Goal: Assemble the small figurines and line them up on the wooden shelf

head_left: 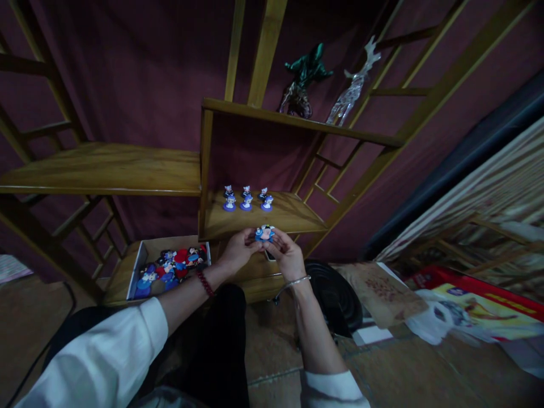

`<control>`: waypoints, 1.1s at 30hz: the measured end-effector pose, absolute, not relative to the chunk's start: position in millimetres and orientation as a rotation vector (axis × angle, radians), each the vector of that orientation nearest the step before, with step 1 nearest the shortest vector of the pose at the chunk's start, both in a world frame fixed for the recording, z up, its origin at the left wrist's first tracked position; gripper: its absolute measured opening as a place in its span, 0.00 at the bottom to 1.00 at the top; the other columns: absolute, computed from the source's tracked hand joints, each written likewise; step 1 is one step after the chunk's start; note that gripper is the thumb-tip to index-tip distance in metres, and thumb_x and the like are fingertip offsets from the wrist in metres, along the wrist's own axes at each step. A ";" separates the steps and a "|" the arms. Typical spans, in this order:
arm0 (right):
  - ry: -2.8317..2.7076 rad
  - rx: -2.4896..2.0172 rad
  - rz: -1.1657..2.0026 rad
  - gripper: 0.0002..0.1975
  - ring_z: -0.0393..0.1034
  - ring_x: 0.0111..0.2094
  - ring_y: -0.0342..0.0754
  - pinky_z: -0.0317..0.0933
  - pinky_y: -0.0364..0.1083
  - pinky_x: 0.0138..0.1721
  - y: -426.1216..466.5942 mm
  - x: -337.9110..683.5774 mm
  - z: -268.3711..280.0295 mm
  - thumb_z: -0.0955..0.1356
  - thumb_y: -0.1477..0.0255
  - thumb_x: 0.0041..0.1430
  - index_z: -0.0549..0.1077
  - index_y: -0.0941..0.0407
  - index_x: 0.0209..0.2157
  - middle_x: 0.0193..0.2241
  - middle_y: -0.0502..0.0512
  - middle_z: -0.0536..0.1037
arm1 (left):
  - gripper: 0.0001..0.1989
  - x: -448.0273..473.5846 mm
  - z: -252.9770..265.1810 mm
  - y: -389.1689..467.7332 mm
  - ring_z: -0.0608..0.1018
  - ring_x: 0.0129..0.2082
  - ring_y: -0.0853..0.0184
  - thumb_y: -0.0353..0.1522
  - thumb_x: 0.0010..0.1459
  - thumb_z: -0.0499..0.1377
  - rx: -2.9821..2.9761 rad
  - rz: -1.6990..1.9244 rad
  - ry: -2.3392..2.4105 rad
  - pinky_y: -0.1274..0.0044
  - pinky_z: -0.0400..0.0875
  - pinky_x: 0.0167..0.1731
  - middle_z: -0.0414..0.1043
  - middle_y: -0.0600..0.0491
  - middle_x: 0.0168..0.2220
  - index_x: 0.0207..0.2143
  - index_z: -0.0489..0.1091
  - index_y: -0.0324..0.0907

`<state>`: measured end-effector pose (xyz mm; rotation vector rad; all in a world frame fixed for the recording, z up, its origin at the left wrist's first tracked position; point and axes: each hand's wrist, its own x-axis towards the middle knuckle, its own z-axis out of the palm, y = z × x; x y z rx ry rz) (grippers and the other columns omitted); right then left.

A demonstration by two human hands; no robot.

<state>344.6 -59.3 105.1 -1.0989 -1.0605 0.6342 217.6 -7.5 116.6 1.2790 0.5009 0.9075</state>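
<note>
Between my two hands is a small blue, white and pink figurine [265, 233], held in front of the shelf's front edge. The fingertips of my left hand [241, 249] pinch it from the left. From the right, the thumb and fingers of my right hand [289, 255] close on it. Just beyond, on the wooden shelf [293, 218], stand two rows of little figurines; the front ones [246, 203] have blue-purple bases, the back ones [246, 191] are darker. Left of my left forearm, an open white box [159, 243] holds several blue, red and black figurines [181, 260].
Above, a dark green statue [308, 73] and a clear glass deer [352, 90] stand on the upper shelf. A bare wooden shelf [110, 164] extends left. Right of my right arm lie a black coiled item [335, 294], a brown paper bag [378, 292] and a red-yellow box [484, 306].
</note>
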 end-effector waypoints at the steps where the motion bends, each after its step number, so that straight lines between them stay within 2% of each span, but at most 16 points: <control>1: -1.053 -1.103 0.633 0.23 0.71 0.43 0.50 0.62 0.55 0.50 -58.6 348.6 104.6 0.74 0.66 0.39 0.72 0.52 0.40 0.40 0.54 0.78 | 0.14 221.2 115.8 -6.3 0.76 0.37 0.68 0.24 0.47 0.60 1.282 0.908 0.503 0.74 0.72 0.38 0.74 0.50 0.40 0.39 0.69 0.38; 5: -1.026 -1.114 0.622 0.24 0.72 0.42 0.51 0.62 0.56 0.51 -54.8 362.8 101.7 0.75 0.65 0.37 0.72 0.53 0.40 0.39 0.54 0.78 | 0.12 235.0 113.2 -1.8 0.75 0.31 0.70 0.25 0.47 0.60 1.330 0.913 0.570 0.78 0.72 0.32 0.75 0.52 0.35 0.38 0.70 0.39; 10: -0.997 -1.119 0.589 0.25 0.72 0.40 0.50 0.63 0.56 0.49 -49.7 376.0 98.2 0.75 0.64 0.36 0.72 0.53 0.39 0.37 0.55 0.78 | 0.12 250.5 113.7 1.7 0.74 0.25 0.74 0.21 0.48 0.56 1.341 0.910 0.596 0.81 0.72 0.27 0.74 0.52 0.32 0.37 0.69 0.37; 14: -1.006 -1.131 0.564 0.26 0.72 0.42 0.50 0.62 0.56 0.50 -44.7 386.7 99.5 0.75 0.63 0.36 0.72 0.54 0.40 0.37 0.54 0.78 | 0.12 260.6 115.1 5.0 0.75 0.26 0.74 0.19 0.49 0.53 1.349 0.931 0.568 0.82 0.72 0.26 0.73 0.52 0.31 0.35 0.68 0.36; 21: -1.029 -1.143 0.547 0.26 0.72 0.42 0.50 0.63 0.55 0.50 -37.9 402.0 103.1 0.74 0.64 0.37 0.72 0.55 0.41 0.38 0.55 0.78 | 0.14 271.2 119.9 10.7 0.76 0.30 0.73 0.19 0.48 0.52 1.472 0.957 0.562 0.83 0.72 0.25 0.73 0.51 0.37 0.37 0.69 0.39; 25: -0.977 -1.125 0.586 0.25 0.71 0.43 0.50 0.62 0.55 0.50 -35.7 406.4 103.0 0.75 0.66 0.35 0.72 0.55 0.40 0.39 0.55 0.78 | 0.15 274.3 123.6 14.1 0.76 0.29 0.71 0.20 0.47 0.53 1.610 0.970 0.606 0.82 0.72 0.24 0.74 0.52 0.33 0.37 0.70 0.40; 28: -0.949 -1.119 0.587 0.25 0.72 0.42 0.50 0.61 0.55 0.51 -34.3 409.1 102.6 0.75 0.67 0.34 0.72 0.55 0.39 0.39 0.55 0.78 | 0.15 276.6 127.8 15.6 0.76 0.27 0.70 0.20 0.46 0.54 1.722 0.959 0.695 0.80 0.72 0.28 0.74 0.53 0.29 0.35 0.70 0.41; 33: -1.003 -1.095 0.613 0.24 0.72 0.42 0.49 0.61 0.54 0.51 -34.7 410.2 104.8 0.74 0.67 0.37 0.71 0.55 0.40 0.40 0.54 0.78 | 0.12 282.0 131.4 16.6 0.76 0.27 0.70 0.20 0.48 0.53 1.628 0.910 0.694 0.77 0.73 0.31 0.74 0.52 0.30 0.34 0.70 0.39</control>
